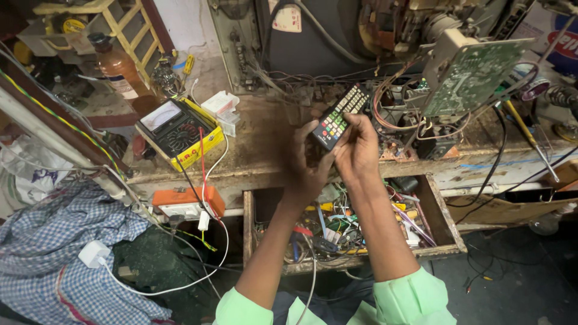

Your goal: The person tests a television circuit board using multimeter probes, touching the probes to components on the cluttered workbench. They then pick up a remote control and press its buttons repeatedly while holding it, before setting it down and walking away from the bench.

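A black remote control [341, 115] with white and coloured buttons is held up above the workbench, its far end pointing up and right. My left hand [306, 161] cups its lower end from the left. My right hand [357, 147] grips it from the right, with the thumb on the lower buttons. Both arms wear light green sleeves.
A yellow-cased analogue multimeter [179, 130] with red and black leads lies at the left on the wooden bench [259, 150]. An open drawer [448, 225] below my hands holds tangled wires and tools. A green circuit board [472, 75] and an opened television stand behind. A brown bottle [117, 66] stands far left.
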`<state>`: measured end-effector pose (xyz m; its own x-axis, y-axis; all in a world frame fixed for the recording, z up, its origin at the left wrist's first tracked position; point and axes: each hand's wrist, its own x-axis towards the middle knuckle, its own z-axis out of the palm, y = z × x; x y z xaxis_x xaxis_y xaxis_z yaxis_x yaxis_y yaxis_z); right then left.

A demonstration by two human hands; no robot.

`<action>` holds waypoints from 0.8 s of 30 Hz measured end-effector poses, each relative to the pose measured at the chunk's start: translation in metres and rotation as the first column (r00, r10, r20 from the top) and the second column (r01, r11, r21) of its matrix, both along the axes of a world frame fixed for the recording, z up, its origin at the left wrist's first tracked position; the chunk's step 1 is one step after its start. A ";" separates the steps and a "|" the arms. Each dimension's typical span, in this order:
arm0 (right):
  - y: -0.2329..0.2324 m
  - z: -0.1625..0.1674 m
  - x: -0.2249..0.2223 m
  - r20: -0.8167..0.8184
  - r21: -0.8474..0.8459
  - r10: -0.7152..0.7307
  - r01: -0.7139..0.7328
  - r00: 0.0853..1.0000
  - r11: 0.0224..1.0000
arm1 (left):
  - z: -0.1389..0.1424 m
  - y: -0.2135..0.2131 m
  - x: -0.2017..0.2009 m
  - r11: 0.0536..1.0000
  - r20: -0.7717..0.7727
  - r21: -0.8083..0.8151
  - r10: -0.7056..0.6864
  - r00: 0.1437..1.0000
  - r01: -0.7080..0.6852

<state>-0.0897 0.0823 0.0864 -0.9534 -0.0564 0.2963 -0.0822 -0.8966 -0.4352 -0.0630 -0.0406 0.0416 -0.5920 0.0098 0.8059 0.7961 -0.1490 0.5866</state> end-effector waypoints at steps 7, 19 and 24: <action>0.002 -0.002 -0.002 -0.051 -0.044 0.053 -0.055 0.997 0.998 | 0.004 0.000 0.007 0.966 -0.073 -0.092 0.235 0.969 -0.241; -0.003 0.006 -0.001 0.118 0.033 -0.095 0.092 0.988 0.995 | 0.019 -0.002 0.014 0.961 -0.153 -0.078 0.251 0.956 -0.265; -0.008 0.010 0.002 0.215 0.138 -0.263 0.238 0.940 0.961 | 0.019 -0.001 0.013 0.965 -0.127 -0.085 0.238 0.963 -0.250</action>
